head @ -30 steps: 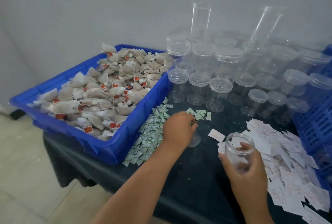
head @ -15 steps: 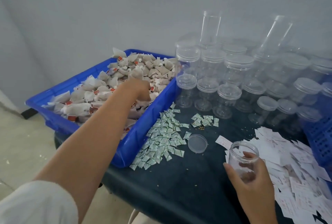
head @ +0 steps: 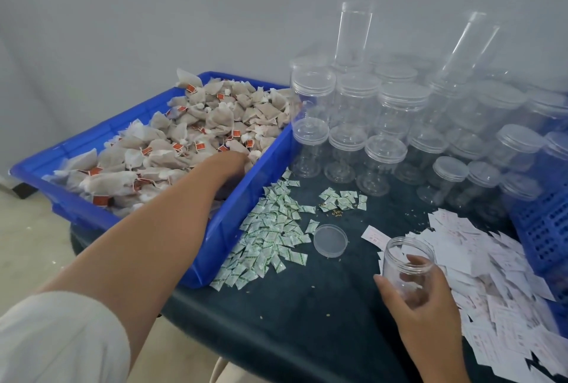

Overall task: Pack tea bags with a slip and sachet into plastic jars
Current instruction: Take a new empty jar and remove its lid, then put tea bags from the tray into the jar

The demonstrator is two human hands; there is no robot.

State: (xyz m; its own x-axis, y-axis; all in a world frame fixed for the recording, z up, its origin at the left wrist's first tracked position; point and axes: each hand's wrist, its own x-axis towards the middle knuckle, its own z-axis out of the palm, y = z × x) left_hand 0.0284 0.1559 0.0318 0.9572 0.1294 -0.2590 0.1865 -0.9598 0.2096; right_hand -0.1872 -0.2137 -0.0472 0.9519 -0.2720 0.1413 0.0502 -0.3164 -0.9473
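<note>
Reaching into the blue crate (head: 266, 169), the left hand (head: 229, 162) was sunk among tea bags (head: 221, 115), fingers hidden; the open jar (head: 401, 259) was gripped upright by the right hand (head: 430, 312) near the table's (head: 307, 306) front edge for filling

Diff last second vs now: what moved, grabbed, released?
The left hand let go of the lid, now lying on the table by the sachets, and moved left into the blue crate among the tea bags; any grip is hidden. The right hand still holds the open jar by the slips.
</note>
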